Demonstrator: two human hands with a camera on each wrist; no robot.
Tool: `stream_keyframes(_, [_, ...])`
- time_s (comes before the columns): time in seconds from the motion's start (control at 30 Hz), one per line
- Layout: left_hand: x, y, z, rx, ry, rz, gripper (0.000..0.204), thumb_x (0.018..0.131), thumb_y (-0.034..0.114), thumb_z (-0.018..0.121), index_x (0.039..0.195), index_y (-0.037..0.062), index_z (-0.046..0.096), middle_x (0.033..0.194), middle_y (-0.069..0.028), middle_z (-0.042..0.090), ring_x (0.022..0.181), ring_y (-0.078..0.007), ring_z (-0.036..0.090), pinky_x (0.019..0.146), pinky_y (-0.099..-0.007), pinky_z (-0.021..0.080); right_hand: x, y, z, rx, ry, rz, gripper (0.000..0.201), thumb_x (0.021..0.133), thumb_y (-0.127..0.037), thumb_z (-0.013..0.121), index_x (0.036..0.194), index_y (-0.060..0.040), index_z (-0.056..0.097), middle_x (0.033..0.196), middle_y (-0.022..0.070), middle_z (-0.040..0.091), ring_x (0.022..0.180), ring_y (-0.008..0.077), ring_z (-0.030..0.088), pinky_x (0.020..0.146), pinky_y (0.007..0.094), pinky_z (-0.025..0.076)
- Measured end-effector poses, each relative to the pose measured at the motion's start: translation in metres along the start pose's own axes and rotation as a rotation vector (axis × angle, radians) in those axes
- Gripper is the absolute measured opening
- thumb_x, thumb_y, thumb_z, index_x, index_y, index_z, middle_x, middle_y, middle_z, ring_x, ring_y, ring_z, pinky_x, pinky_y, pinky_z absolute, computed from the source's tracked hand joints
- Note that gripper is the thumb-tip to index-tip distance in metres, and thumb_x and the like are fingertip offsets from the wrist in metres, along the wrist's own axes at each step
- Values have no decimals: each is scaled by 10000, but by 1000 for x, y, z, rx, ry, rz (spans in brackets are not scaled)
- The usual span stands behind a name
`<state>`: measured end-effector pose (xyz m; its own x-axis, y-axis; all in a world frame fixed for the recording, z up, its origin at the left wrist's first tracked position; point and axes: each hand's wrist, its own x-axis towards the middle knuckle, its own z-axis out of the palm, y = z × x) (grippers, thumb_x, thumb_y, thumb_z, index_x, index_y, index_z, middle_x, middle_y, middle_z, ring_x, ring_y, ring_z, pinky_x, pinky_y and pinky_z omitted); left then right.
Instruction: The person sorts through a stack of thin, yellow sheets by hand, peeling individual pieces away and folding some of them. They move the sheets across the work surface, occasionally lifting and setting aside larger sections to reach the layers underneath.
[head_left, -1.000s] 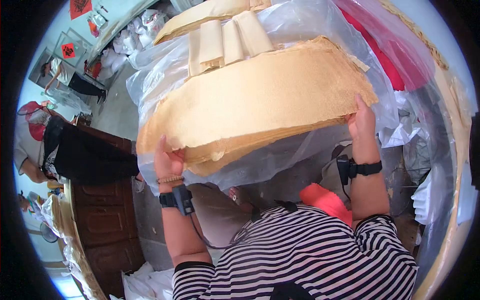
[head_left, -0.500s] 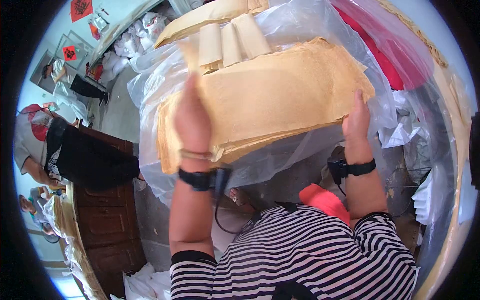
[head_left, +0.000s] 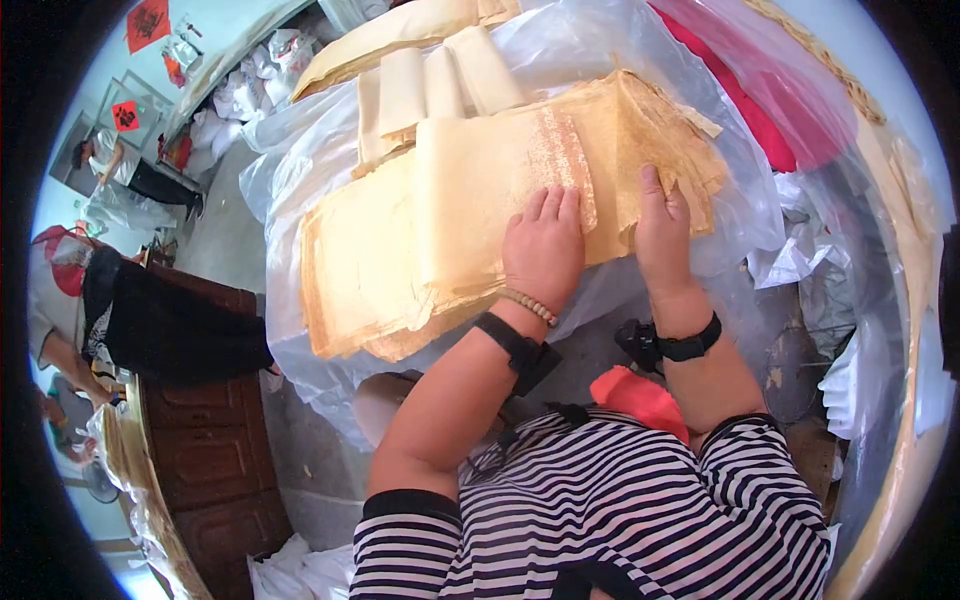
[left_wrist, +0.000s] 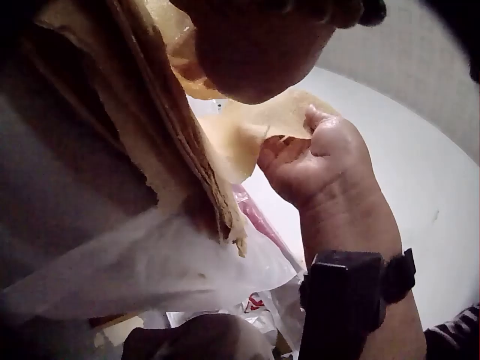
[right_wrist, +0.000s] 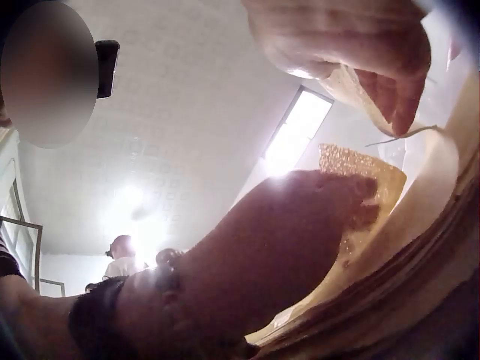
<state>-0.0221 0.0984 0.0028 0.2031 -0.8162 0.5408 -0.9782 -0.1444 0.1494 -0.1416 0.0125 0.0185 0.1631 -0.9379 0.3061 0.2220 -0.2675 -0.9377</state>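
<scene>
The left hand [head_left: 545, 245] lies on the folded-over part of a thin tan sheet [head_left: 465, 200], its fingers straight and close together. The right hand [head_left: 664, 235] pinches the sheet's other end between thumb and fingers. The sheet is atop a ragged-edged stack [head_left: 325, 275] on clear plastic [head_left: 275, 185]; folded tan pieces [head_left: 402, 92] rest against the stack's far side.

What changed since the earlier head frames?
Left hand carried the left end of the top sheet rightward; that end now lies folded over the stack, hand on it. Right hand edged left, still gripping the sheet. Folded pieces behind stayed put.
</scene>
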Motion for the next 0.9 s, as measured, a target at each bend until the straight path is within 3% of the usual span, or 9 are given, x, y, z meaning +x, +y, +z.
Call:
stream_keyframes(0.13, [13,7,6,-8,-1,-16,370,893,123,570,1255,59,619,1287,-104,670,1240,-279,604,964,-424,513,-2,7,7,-12,14,-38,378,1081,-284,513,1180,57,642,1093,108,708,990,189,635,892,335,495])
stream_keyframes(0.23, [20,16,7,23,-255,-19,402,872,167,615,1260,61,616,1325,-112,648,1258,-283,591,973,-424,506,-5,8,7,-70,9,-58,369,1079,-274,516,1165,62,643,1075,119,709,974,189,636,880,340,495])
stream_keyframes(0.33, [12,16,-1,-54,-184,15,452,890,257,657,1302,78,604,1360,-137,620,1301,-307,557,1033,-458,464,-5,-2,6,-89,-5,-75,364,1077,-264,520,1144,71,647,1056,130,710,967,185,635,872,341,494])
stream_keyframes(0.43, [-5,-7,-48,16,-169,80,484,916,345,672,1331,102,608,1392,-135,597,1334,-330,524,1093,-498,406,-2,-4,5,-101,-3,-117,371,1078,-263,517,1125,79,652,1035,134,709,964,180,631,872,337,489])
stream_keyframes(0.5, [-8,-38,-74,133,-43,101,454,954,375,641,1336,130,624,1412,-112,592,1351,-337,510,1131,-521,359,-4,-16,8,-147,-28,-116,380,1076,-274,522,1124,79,655,1029,130,710,960,177,629,871,332,486])
stream_keyframes(0.6, [-23,-77,-78,232,-352,-76,429,947,366,643,1317,148,645,1437,-85,582,1357,-333,507,1121,-512,372,0,-22,20,-102,-23,-99,390,1072,-291,529,1146,70,658,1049,116,709,970,168,622,875,319,481])
stream_keyframes(0.73, [-45,-92,-72,200,-247,-109,437,943,364,644,1330,161,642,1445,-87,579,1362,-324,504,1111,-504,382,11,-33,17,-51,80,-1,416,1065,-326,541,1218,46,651,1137,98,696,1012,169,618,897,310,478])
stream_keyframes(0.9, [-56,-114,-77,101,-234,-83,438,941,333,657,1343,159,636,1444,-91,581,1357,-307,510,1103,-483,391,26,-5,-25,258,223,166,503,1042,-353,583,1334,56,561,1253,105,648,1111,183,633,939,325,503])
